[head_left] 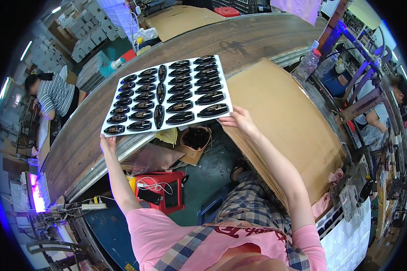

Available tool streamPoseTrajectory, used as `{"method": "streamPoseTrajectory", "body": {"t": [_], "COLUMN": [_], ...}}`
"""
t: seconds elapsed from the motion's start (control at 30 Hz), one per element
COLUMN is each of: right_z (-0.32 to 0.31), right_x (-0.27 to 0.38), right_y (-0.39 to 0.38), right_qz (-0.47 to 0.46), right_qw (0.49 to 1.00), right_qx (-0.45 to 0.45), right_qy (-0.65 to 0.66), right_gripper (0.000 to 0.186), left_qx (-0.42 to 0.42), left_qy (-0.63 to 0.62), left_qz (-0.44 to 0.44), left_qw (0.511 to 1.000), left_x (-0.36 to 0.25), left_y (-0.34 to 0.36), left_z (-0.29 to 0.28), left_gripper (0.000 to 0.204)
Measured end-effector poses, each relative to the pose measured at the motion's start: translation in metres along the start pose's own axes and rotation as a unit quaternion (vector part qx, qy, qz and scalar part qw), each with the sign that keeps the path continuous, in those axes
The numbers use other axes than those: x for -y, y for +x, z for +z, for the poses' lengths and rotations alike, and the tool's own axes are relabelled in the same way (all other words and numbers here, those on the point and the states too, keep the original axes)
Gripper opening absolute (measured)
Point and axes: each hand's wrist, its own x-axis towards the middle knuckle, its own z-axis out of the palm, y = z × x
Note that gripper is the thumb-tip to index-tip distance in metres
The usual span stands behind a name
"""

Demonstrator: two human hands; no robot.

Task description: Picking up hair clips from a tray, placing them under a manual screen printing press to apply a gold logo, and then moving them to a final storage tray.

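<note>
Both my hands hold up a white, flat tray filled with rows of glossy black bottle-shaped pieces. Most pieces lie crosswise, while one column between them runs lengthwise. My left hand grips the tray's near left corner, its thumb side by the edge and other fingers partly hidden underneath. At the near right corner, my right hand pinches the edge between thumb and fingers. The tray is over the brown wood-look bench, with its near edge reaching past the bench's metal rim. I cannot tell whether it touches the bench.
A stack of flat cardboard stands at my right. Below the bench are a red crate-like box with a cable and dark phone, and a carton. Co-workers sit at far left and far right. A metal frame rises at right.
</note>
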Motion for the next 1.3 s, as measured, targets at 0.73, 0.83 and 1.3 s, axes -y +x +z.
{"method": "streamPoseTrajectory", "body": {"t": [0.73,0.83,1.3], "right_z": [-0.034,-0.028,-0.017], "right_x": [0.029,0.023,-0.004], "right_y": [0.059,0.039,-0.158], "right_qz": [-0.038,-0.037,0.020], "right_qw": [0.989,0.994,0.999], "right_qx": [-0.050,-0.028,-0.033], "right_qy": [0.131,0.097,0.033], "right_gripper": [0.038,0.036,0.032], "left_qx": [0.068,0.069,0.120], "left_qy": [-0.146,-0.160,-0.016], "left_qz": [-0.051,-0.071,-0.227], "left_qw": [0.986,0.982,0.966], "left_x": [0.088,0.111,0.130], "left_y": [-0.018,-0.026,-0.031], "left_z": [0.108,0.134,0.129], "left_gripper": [0.046,0.046,0.035]}}
